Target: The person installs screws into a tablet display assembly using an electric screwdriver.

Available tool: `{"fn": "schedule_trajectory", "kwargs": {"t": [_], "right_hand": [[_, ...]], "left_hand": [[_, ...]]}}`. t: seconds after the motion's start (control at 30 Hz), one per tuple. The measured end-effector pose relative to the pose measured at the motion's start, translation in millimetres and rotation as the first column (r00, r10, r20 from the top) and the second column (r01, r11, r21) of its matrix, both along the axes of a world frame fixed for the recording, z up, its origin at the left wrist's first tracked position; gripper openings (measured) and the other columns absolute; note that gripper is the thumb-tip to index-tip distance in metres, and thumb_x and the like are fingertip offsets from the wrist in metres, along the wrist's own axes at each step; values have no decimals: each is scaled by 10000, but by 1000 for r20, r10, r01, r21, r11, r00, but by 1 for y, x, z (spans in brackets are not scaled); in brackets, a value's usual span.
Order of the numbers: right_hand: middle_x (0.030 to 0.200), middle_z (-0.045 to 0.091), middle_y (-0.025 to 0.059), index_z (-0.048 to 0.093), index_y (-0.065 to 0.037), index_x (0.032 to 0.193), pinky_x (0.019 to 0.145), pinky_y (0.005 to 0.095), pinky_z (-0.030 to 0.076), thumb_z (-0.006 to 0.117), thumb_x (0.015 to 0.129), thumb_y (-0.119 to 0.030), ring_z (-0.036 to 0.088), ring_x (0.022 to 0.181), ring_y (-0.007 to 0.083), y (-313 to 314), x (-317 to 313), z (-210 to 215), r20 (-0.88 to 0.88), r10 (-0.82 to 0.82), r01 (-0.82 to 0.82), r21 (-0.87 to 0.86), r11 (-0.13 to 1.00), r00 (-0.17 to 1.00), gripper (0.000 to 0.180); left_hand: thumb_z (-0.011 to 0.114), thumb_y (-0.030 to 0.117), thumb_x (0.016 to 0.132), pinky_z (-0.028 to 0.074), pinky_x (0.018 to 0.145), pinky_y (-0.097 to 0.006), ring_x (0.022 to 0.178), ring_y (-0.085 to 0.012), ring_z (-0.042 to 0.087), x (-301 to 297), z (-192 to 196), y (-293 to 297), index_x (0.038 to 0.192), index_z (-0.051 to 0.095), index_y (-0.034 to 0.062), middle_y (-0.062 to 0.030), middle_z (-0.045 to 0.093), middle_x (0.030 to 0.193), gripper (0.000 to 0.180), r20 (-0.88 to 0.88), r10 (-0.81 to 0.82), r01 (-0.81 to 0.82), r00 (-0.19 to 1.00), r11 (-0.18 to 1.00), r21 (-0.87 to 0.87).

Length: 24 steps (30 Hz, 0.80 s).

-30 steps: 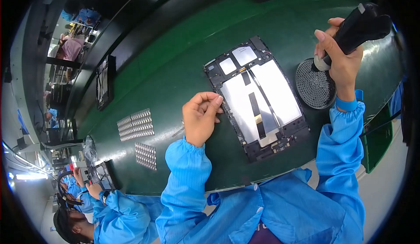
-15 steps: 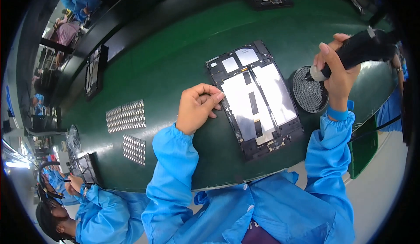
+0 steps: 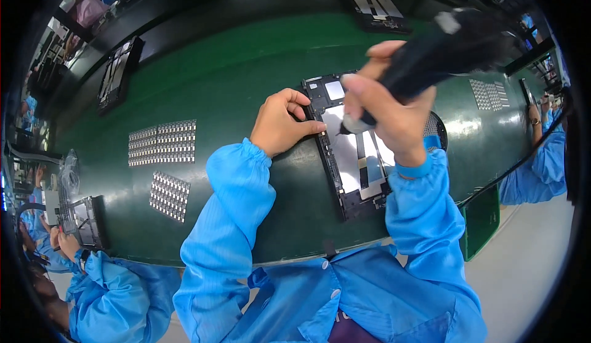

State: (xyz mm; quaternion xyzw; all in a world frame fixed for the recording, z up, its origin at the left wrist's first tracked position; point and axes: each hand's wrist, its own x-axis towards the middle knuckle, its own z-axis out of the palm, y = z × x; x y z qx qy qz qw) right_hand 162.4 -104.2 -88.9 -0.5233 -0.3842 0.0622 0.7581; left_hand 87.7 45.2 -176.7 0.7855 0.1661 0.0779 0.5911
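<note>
An opened tablet (image 3: 337, 158) lies on the green table, its silvery inner panels and black frame showing. My left hand (image 3: 280, 123) grips its left edge, thumb and fingers at the rim. Over the tablet, my right hand (image 3: 397, 115) is wrapped round a black electric screwdriver (image 3: 425, 57), blurred by motion. The tool's tip points down and left, just above the tablet near my left thumb; whether it touches cannot be made out. Hand and tool hide the tablet's upper right part. A round perforated dish (image 3: 438, 125) is partly covered by my right wrist.
Two sheets of small metal parts, an upper sheet (image 3: 162, 142) and a lower sheet (image 3: 170, 196), lie to the left. Other opened tablets stand at the far left (image 3: 117, 75) and far side (image 3: 371, 4). Co-workers in blue sleeves (image 3: 117, 291) sit at both sides; more sheets (image 3: 489, 95) lie right.
My right hand has swung the screwdriver left from the dish to over the tablet. My left hand now has its thumb stretched over the tablet's left edge. The view has shifted slightly.
</note>
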Motion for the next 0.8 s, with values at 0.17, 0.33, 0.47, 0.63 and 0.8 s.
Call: {"fn": "schedule_trajectory", "kwargs": {"t": [0.17, 0.33, 0.47, 0.63, 0.8], "right_hand": [[605, 587, 27, 523, 53, 939, 472, 200, 420, 688, 732, 25, 548, 498, 69, 20, -8, -17, 19, 47, -46, -37, 998, 999, 267], [608, 590, 33, 519, 54, 945, 474, 201, 427, 691, 734, 23, 556, 503, 75, 25, -7, -22, 38, 45, -42, -82, 996, 998, 274], [607, 591, 42, 511, 55, 957, 476, 205, 435, 688, 734, 25, 562, 506, 81, 29, -5, -24, 5, 54, -54, -95, 994, 999, 286], [604, 587, 42, 502, 55, 949, 475, 207, 432, 690, 737, 18, 562, 510, 84, 30, -5, -19, 7, 64, -63, -83, 995, 998, 286], [623, 550, 65, 451, 5, 995, 494, 233, 451, 650, 730, 107, 555, 526, 116, 26, -15, -23, 26, 102, -97, -140, 985, 994, 347]], "left_hand": [[826, 102, 578, 424, 477, -241, 553, -99, 533, -2, 3, 4, 890, 545, -21, -43, 577, 631, 437, -100, -80, 70, 992, 993, -96], [812, 87, 594, 407, 401, -250, 491, -113, 540, -2, 2, 3, 900, 532, -35, -58, 571, 614, 432, -89, -79, 62, 993, 980, -188], [812, 89, 597, 417, 394, -256, 471, -115, 537, 0, 2, 6, 909, 527, -42, -62, 566, 602, 443, -76, -76, 62, 994, 983, -172], [813, 93, 597, 424, 393, -254, 475, -115, 536, 2, 3, 9, 889, 528, -39, -63, 565, 604, 429, -68, -87, 73, 994, 979, -188], [820, 97, 594, 412, 366, -251, 473, -94, 527, 2, -11, 7, 833, 524, -10, -45, 558, 578, 394, 44, -86, 93, 995, 974, -204]]}}
